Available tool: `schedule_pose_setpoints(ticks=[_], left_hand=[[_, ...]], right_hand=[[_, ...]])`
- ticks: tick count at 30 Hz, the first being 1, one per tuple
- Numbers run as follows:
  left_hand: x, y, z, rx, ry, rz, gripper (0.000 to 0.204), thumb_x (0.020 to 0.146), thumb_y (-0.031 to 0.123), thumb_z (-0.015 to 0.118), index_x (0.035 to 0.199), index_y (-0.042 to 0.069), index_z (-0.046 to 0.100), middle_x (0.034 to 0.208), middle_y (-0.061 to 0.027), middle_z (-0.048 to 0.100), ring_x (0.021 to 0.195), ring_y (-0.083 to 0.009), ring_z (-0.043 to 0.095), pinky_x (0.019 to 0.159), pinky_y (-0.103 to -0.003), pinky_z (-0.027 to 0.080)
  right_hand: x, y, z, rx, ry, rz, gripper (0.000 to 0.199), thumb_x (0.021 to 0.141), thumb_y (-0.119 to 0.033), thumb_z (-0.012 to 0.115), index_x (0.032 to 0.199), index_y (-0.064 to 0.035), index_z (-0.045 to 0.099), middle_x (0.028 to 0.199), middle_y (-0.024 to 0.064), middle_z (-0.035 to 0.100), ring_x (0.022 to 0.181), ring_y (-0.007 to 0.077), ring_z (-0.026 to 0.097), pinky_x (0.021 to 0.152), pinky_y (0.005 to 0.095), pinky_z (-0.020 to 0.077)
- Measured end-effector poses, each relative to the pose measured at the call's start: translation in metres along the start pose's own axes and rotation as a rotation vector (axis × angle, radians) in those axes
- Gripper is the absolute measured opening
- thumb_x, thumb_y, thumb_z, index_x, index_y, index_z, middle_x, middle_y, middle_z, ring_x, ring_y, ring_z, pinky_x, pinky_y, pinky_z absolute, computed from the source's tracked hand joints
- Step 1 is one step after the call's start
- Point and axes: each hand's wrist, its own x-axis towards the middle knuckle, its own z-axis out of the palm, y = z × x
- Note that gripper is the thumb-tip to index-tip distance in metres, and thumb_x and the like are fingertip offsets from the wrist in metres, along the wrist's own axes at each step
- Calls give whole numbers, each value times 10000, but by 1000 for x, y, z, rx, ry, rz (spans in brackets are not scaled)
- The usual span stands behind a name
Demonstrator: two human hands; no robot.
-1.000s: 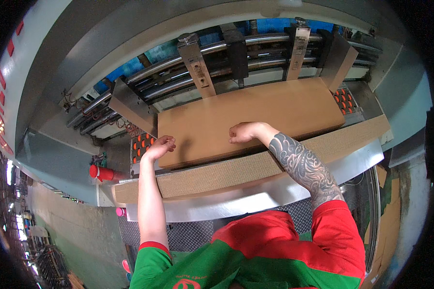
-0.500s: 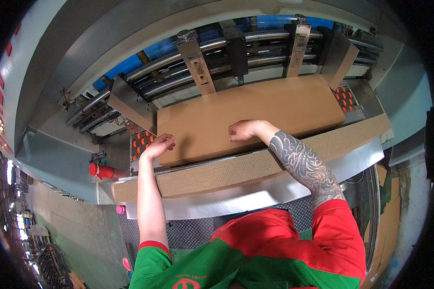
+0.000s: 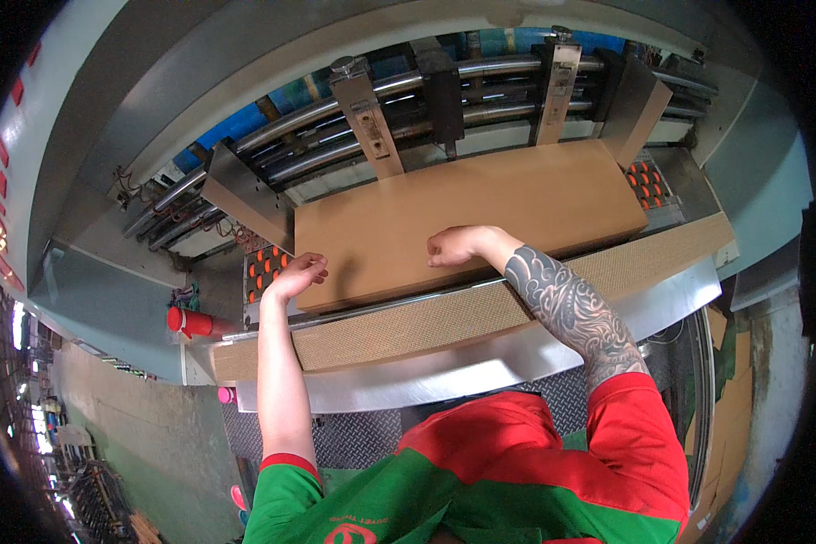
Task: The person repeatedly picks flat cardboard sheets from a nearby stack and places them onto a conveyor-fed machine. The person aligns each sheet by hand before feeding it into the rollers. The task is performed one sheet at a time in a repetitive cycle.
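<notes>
Flat brown cardboard lies between two angled metal side plates in a machine. Over its near left corner is my left hand, with the fingers curled in and nothing seen in them. My right hand hangs above the middle of the near part, loosely fisted with its thumb side toward the left. Whether either hand touches the cardboard I cannot tell. Closer to me, under my forearms, stretches a long strip of corrugated cardboard with its fluted edges upward. It rests along a shiny metal shelf.
Behind the cardboard run steel bars and a blue roller. Two upright metal brackets stand at its far edge. Orange rollers show at the left side. A red cylinder sits at the left. Patterned metal flooring lies below.
Both hands stay almost in the same place and pose. The blue roller at the back shows different light patches now. The cardboard has not visibly moved.
</notes>
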Motion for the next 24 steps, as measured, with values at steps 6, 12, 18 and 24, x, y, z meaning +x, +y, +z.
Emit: schedule_pose_setpoints(ticks=[6,12,18,24], left_hand=[[4,-4,-1,37,7,-26,586,1040,497,643,1410,46,591,1209,-116,754,1059,-178,727,1023,-365,523],[7,-10,-2,78,-29,-20,683,1043,595,603,1475,70,542,1290,-101,735,1120,-187,711,981,-384,515],[4,-8,-3,95,-42,-6,695,1048,599,588,1483,60,533,1288,-107,737,1129,-190,706,985,-382,512],[-3,-3,1,51,-1,7,585,1049,485,628,1410,26,594,1205,-137,755,1057,-190,735,1002,-356,536]], right_hand=[[1,0,1,-17,-7,-7,560,1010,-512,612,1304,-41,681,1241,179,743,1162,357,694,981,472,534],[2,-1,3,2,-22,12,555,1007,-500,626,1318,-43,673,1265,182,735,1168,362,691,975,478,539],[-2,-4,1,21,-81,26,549,1032,-491,611,1346,-42,652,1321,201,711,1235,371,666,1037,455,516],[-2,-3,3,11,-44,15,540,1016,-483,630,1328,-43,665,1288,191,724,1191,370,680,992,471,532]])
